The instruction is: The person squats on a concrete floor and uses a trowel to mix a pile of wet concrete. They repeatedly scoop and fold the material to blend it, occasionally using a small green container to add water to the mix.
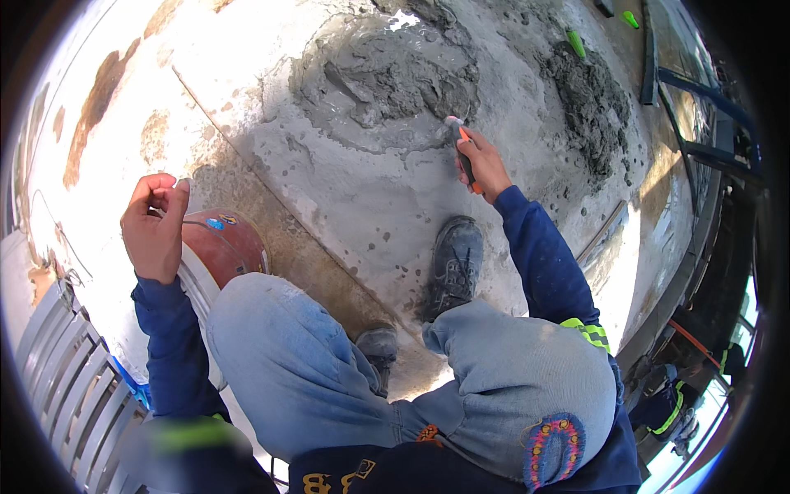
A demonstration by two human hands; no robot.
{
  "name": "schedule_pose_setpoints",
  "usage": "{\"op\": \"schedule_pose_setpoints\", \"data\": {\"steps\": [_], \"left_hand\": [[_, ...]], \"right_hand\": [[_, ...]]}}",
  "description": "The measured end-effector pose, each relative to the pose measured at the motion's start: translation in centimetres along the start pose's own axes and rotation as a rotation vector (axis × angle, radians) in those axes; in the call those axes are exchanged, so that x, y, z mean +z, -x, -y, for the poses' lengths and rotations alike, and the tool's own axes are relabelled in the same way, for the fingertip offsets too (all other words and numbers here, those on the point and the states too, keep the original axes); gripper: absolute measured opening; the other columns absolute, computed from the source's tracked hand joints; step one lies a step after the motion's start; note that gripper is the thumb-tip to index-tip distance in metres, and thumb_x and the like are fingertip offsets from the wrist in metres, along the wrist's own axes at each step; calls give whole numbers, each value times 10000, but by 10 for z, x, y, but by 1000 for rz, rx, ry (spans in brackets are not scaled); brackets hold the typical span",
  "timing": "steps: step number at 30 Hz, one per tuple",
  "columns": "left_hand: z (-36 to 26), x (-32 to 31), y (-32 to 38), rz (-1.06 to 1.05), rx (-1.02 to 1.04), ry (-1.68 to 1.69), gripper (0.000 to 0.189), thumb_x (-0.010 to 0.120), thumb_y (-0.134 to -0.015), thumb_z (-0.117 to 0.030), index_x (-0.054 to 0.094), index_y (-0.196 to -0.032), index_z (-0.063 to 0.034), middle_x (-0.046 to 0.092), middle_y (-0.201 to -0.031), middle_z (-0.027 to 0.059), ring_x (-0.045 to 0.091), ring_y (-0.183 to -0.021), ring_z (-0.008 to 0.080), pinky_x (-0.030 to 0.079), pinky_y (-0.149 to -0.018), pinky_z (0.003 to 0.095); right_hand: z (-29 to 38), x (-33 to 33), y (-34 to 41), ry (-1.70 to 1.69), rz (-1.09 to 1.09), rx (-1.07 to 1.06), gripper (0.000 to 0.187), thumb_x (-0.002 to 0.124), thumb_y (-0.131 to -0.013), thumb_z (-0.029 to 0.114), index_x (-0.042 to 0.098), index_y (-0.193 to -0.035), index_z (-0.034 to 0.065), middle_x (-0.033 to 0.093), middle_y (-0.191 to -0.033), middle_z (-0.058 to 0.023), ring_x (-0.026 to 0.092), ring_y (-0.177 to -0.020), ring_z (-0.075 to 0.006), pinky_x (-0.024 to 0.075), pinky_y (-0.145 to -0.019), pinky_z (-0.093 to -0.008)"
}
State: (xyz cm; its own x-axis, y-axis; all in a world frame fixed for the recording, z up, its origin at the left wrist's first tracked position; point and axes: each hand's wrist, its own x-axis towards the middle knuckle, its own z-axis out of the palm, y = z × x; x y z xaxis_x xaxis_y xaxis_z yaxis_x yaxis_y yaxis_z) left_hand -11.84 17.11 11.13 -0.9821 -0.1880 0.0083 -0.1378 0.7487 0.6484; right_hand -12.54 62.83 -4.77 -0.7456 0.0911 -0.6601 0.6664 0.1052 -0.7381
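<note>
My right hand (484,162) is closed around the black and orange handle of a hand tool (464,151); its far end, by the edge of the wet mortar, cannot be made out. The wet grey mortar (395,80) lies in a broad, watery heap on the concrete floor. My left hand (157,225) is raised with curled fingers, thumb near the fingertips, above a reddish-brown bucket (219,247) lying on its side by my left knee. Whether anything small is between those fingers cannot be told.
A second mortar pile (589,111) lies to the right, with a green object (576,44) at its top. Dark metal frames (710,102) stand at the right. Grey slats (74,389) are at lower left. A co-worker (666,407) is at far lower right. My boot (457,262) rests on the floor.
</note>
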Motion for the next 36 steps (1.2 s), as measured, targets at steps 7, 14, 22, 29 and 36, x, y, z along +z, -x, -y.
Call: {"op": "schedule_pose_setpoints", "data": {"steps": [7, 14, 22, 29, 36], "left_hand": [[-2, -4, -1, 7, 3, -86, 131, 710, -862, -146, 656, -914, -38, 568, -724, -17, 494, -668, 70, 419, -637, 226], [8, 0, -2, -15, 39, -59, 161, 725, -842, -152, 660, -924, -30, 568, -732, -29, 470, -660, 53, 412, -632, 211], [0, -5, 0, -13, 19, -91, 184, 732, -841, -208, 652, -909, -57, 591, -704, -33, 522, -639, 68, 435, -619, 237], [0, -4, 3, -59, 37, -184, 187, 724, -844, -242, 648, -889, -78, 598, -674, -21, 543, -619, 98, 440, -609, 268], [-16, -1, 3, 52, -44, -233, 173, 733, -849, -157, 640, -933, -39, 558, -700, -24, 488, -658, 70, 415, -631, 234]], "right_hand": [[10, 21, -15, -908, 507, 281, 302, 483, -1033, 296, 396, -1219, 74, 538, -832, -61, 504, -527, -94, 425, -371, -236], [41, 15, 33, -537, 310, 4, 333, 506, -1006, 234, 433, -1296, 88, 560, -808, -66, 508, -516, -101, 370, -354, -248], [40, 52, 31, 505, -223, -479, 587, 573, -927, 188, 366, -1452, 25, 654, -871, -198, 668, -733, -374, 533, -681, -453], [48, 33, 35, 961, -389, -631, 503, 599, -902, 166, 446, -1360, 25, 668, -982, -249, 652, -888, -435, 512, -761, -501], [102, 32, -1, 508, 100, -188, 327, 449, -941, 325, 569, -895, 25, 579, -694, -115, 607, -561, -247, 455, -502, -395]]}}
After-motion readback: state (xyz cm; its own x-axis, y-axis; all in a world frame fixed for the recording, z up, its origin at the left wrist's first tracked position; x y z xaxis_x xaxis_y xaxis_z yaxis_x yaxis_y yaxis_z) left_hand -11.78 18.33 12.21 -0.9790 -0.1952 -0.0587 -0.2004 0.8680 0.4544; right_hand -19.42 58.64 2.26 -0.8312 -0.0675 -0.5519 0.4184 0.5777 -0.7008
